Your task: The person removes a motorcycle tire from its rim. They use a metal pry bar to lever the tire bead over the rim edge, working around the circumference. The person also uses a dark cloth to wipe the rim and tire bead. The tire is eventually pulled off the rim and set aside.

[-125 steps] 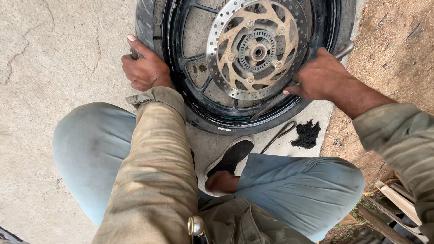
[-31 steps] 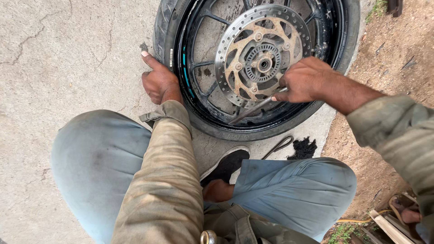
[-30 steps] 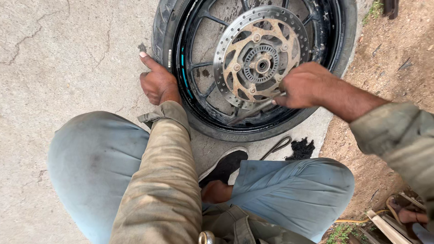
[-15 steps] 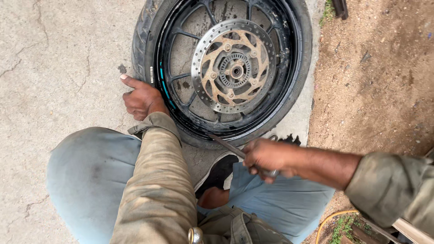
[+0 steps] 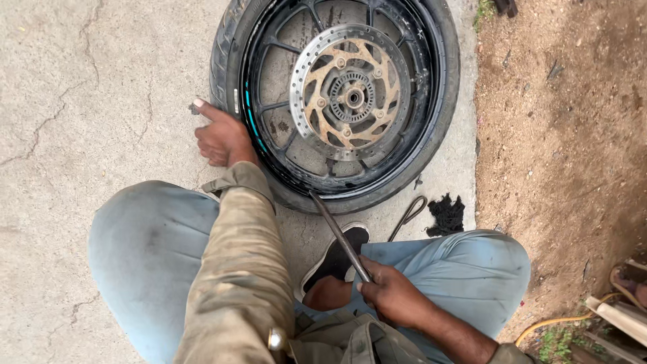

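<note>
1. The wheel (image 5: 337,101) lay flat on cracked grey concrete (image 5: 101,81), with a rusty brake disc (image 5: 350,94) at its centre.
2. The left hand (image 5: 222,138) pressed against the tyre's edge, fingers close together.
3. The right hand (image 5: 394,296) gripped a metal bar (image 5: 337,232), whose tip was wedged at the rim.
4. Bare brown dirt (image 5: 559,135) ran along the right.

The left grip (image 5: 222,138) rests on the near-left edge of the wheel (image 5: 337,101), which lies flat on the concrete floor (image 5: 87,87); the right grip (image 5: 391,296) sits nearer the body, above the right knee, closed around a tyre lever (image 5: 339,236) whose far tip meets the wheel's near rim; a bent hook tool (image 5: 406,217) and a dark clump (image 5: 446,214) lie just right of the lever; bare dirt (image 5: 559,121) lies further right.
</note>
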